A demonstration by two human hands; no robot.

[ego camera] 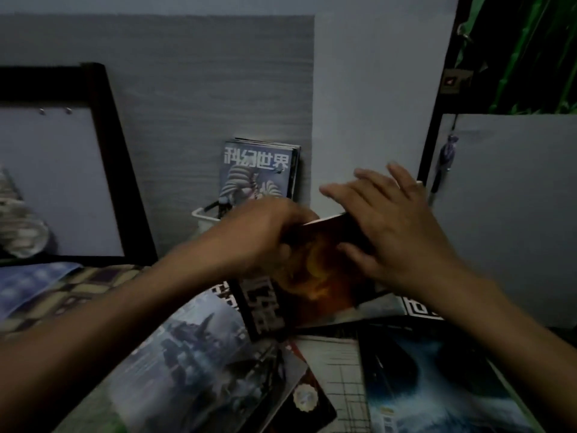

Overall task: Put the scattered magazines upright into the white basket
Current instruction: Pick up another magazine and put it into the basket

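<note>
A grey wood-grain wall panel (203, 89) fills the back of the scene, with a pale white wall section (374, 89) to its right and a dark-framed white board (62, 170) leaning at the left. Below, a patterned bed cover (62, 292) carries a loose spread of glossy magazines: a grey-blue magazine with a robot scene (199, 364) lies flat at lower centre, a dark blue magazine with a wave-like picture (437, 379) lies flat at lower right, and a pale grid-patterned page (337, 370) shows between them. A black magazine with large white characters (265, 310) lies partly under the one being lifted.

Both hands hold a dark magazine with an orange glowing cover (318, 270), raised off the pile and tilted. The left hand (259, 239) has its fingers curled around the magazine's left edge. The right hand (396, 226) lies on its upper right corner, thumb underneath against the cover and fingers spread loosely over the top edge; motion blur softens the exact contact.

Behind the hands, the white plastic basket (203, 218) stands against the wall panel, mostly hidden by the left hand. A small stack of magazines with a blue cover and white characters (256, 170) stands upright in it, leaning back against the wall.
</note>
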